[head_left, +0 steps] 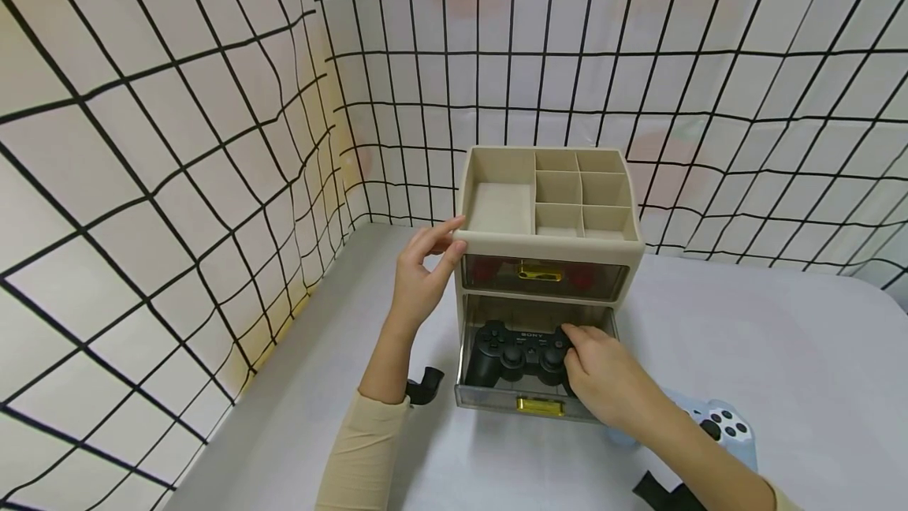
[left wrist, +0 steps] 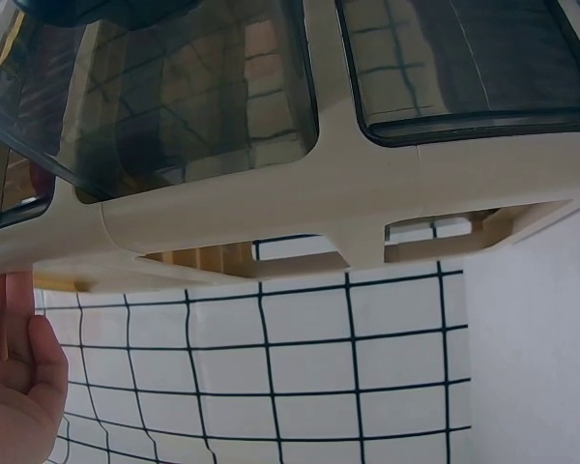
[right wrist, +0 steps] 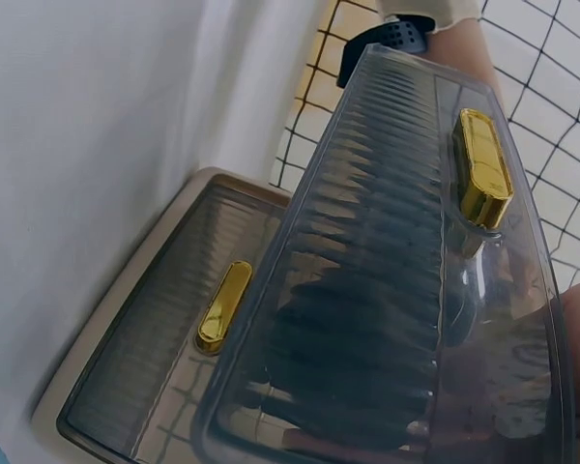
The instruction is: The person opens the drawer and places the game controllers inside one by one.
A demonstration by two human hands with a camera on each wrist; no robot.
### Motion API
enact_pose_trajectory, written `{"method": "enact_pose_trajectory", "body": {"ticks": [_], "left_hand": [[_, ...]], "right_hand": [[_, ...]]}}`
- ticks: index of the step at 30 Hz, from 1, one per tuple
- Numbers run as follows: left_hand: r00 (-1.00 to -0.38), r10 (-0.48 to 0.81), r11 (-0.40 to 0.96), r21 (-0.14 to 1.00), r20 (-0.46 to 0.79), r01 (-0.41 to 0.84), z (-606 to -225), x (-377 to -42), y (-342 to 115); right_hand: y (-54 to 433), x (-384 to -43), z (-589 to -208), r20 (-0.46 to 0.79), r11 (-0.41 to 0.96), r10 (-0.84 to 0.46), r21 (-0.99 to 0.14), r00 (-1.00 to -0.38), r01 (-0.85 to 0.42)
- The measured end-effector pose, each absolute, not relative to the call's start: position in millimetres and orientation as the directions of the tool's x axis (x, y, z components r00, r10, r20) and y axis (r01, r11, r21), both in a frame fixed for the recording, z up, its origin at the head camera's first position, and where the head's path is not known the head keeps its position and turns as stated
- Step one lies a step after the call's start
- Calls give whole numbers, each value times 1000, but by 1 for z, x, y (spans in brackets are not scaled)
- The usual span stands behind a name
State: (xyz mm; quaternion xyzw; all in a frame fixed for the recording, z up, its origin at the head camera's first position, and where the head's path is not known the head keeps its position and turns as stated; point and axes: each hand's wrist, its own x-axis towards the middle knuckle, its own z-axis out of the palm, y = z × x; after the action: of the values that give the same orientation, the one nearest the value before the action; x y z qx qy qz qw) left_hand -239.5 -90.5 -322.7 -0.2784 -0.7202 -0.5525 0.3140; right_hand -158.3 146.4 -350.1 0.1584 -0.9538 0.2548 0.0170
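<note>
Right hand (head_left: 603, 377) on crosswise black controller (head_left: 518, 351)

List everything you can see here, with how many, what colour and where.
Organiser: one, beige, back middle of table.
Upper drawer: one, smoky clear, gold handle, closed.
Lower drawer: one, smoky clear, gold handle, pulled out.
Black controller: one, black, inside lower drawer.
Pale controller: one, light blue-white, table right of the drawer.
Table: one, white.
Grid backdrop: one, white with black lines, behind and left.
Left hand: on organiser's top left corner.
Right hand: on black controller.
</note>
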Motion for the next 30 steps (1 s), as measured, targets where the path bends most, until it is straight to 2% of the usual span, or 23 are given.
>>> {"method": "enact_pose_trajectory", "body": {"ticks": [6,11,17,20,24,26,30], "left_hand": [[-646,55,233,619,761,750,-322,-239,-90],[-650,55,229,624,758,747,-322,-238,-89],[-655,52,228,629,754,743,-323,-239,-89],[-655,51,227,630,754,742,-323,-240,-90],[-657,50,225,633,752,741,-323,-240,-90],[-658,51,223,633,752,741,-323,-240,-89],[-655,52,221,631,753,743,-322,-240,-90]], "right_hand": [[146,-156,-350,110,814,-284,-497,-953,-300],[148,-153,-351,116,771,-266,-570,-957,-284],[151,-147,-355,235,687,-196,-660,-952,-305],[151,-145,-362,402,627,-158,-665,-902,-406],[152,-142,-374,640,510,-110,-621,-761,-596],[152,-138,-378,699,444,-90,-610,-710,-656],[151,-124,-385,732,303,-74,-630,-677,-715]]}}
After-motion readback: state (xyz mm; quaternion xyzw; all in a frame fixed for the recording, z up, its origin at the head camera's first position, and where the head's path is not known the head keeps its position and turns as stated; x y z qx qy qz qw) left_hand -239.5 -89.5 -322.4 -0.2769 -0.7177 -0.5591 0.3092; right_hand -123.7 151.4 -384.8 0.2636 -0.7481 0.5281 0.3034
